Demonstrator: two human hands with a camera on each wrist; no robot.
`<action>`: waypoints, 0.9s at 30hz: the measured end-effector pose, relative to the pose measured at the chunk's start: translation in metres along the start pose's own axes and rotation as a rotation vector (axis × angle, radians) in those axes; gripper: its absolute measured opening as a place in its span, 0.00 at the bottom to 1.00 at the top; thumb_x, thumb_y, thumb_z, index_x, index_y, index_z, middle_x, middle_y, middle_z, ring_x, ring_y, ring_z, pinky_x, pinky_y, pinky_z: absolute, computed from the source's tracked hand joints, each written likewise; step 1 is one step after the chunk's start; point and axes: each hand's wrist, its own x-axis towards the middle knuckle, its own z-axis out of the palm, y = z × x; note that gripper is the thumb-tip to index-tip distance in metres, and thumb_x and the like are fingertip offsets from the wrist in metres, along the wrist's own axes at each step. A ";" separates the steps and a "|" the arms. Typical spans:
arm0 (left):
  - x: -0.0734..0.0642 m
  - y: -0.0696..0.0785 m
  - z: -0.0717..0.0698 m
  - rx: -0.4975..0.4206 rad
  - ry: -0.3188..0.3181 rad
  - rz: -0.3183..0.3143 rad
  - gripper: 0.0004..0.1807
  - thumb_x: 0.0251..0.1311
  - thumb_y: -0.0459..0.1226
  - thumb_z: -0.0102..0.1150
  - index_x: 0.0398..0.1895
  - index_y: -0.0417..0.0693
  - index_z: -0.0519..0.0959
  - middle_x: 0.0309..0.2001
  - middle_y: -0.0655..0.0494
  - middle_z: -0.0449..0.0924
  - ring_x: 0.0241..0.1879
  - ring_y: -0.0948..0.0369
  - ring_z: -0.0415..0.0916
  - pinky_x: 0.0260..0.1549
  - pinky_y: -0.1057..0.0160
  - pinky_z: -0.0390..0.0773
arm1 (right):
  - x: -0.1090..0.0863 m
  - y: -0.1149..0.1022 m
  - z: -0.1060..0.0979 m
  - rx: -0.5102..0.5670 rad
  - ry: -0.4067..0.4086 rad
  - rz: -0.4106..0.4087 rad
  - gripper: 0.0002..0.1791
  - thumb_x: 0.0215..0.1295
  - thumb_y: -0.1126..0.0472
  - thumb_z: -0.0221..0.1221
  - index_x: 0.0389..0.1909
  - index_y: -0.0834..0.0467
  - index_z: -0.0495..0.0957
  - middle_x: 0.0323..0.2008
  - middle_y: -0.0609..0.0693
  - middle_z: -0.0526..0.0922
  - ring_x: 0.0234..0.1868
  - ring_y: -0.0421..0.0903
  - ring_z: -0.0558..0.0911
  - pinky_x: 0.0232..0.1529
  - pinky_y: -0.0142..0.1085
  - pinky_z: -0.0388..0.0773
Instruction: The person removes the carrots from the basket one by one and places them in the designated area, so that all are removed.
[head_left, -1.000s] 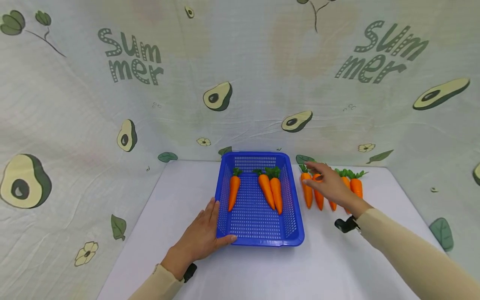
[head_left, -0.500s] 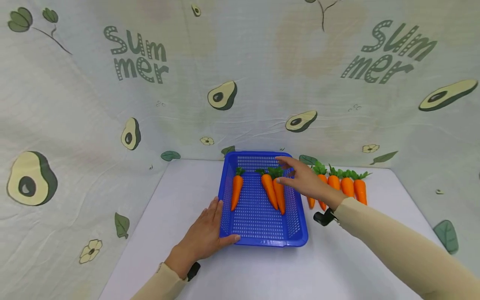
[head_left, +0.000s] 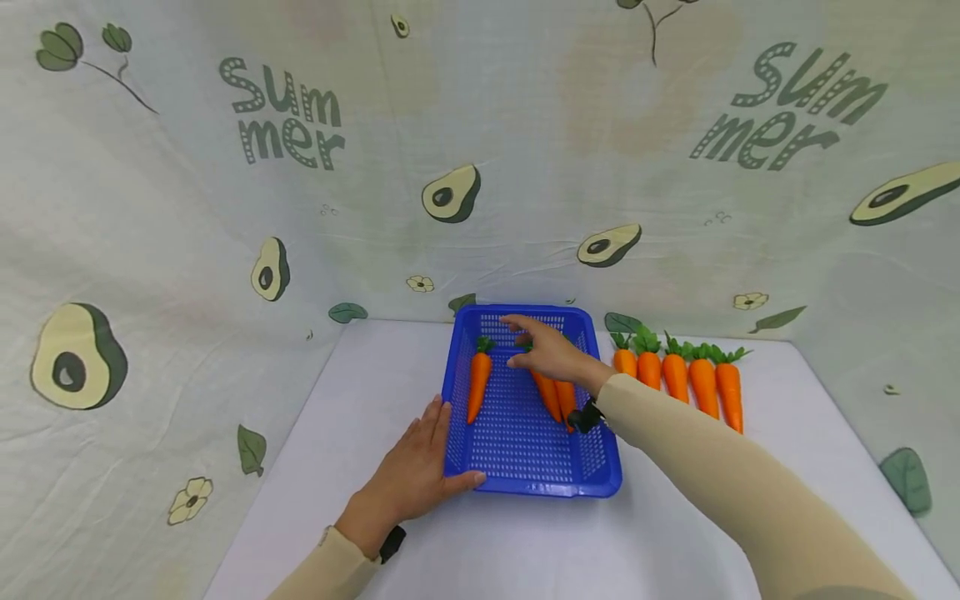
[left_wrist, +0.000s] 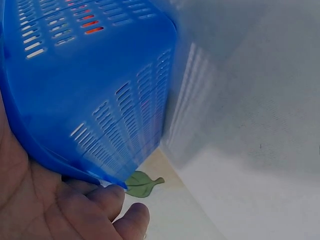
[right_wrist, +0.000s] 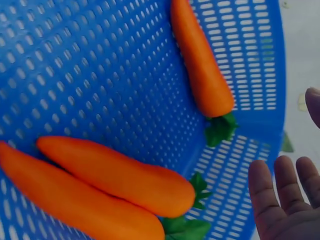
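While the left hand [head_left: 408, 471] stays at the near left corner of the basket [head_left: 540, 487], the right hand [head_left: 551, 350] has crossed, in the head view, from above the row of carrots [head_left: 677, 379] to above the basket. It carries nothing: fingers loosely bent, thumb well apart from them. Counts match those of a second ago: three carrots in the basket, five on the table [head_left: 570, 550] to its right. So no carrot seems to have changed place; likely just an unloaded hand passing from row to basket. The lone carrot [head_left: 479, 387] lies near the left wall; the pair [head_left: 547, 398] lies toward the right, tops mostly covered by the right hand. Left fingers lie straight along the left rim, thumb out to the near rim.

Left wrist view adds the basket's outer walls, the rim against the palm and fingertips past it; a bit of orange shows through the slots, plus a printed leaf [left_wrist: 142, 184] beyond. Row not seen.

Right wrist view shows what the head view covers: the pair side by side, touching, with their green tops [right_wrist: 186, 227]. Right fingers look straight, slightly spread, no carrot between them; thumb cut off by the edge.
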 end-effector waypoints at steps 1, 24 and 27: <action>0.000 0.000 0.000 0.001 0.003 0.001 0.69 0.60 0.80 0.47 0.86 0.39 0.42 0.86 0.39 0.39 0.84 0.43 0.46 0.80 0.41 0.55 | 0.004 0.002 0.002 0.013 -0.009 0.009 0.43 0.71 0.63 0.67 0.83 0.53 0.59 0.77 0.62 0.67 0.74 0.65 0.73 0.67 0.57 0.78; -0.001 -0.002 0.000 0.007 0.016 0.015 0.68 0.61 0.79 0.47 0.86 0.38 0.45 0.86 0.39 0.41 0.83 0.44 0.51 0.80 0.42 0.56 | 0.044 0.038 0.044 0.240 -0.080 0.198 0.44 0.69 0.68 0.66 0.82 0.58 0.58 0.78 0.66 0.64 0.71 0.64 0.74 0.67 0.54 0.78; -0.001 -0.003 0.000 0.007 0.014 0.009 0.67 0.61 0.79 0.48 0.86 0.38 0.44 0.86 0.40 0.41 0.83 0.44 0.51 0.79 0.42 0.57 | 0.046 0.039 0.051 0.271 -0.088 0.222 0.44 0.69 0.69 0.66 0.82 0.59 0.58 0.78 0.66 0.64 0.69 0.63 0.76 0.67 0.53 0.78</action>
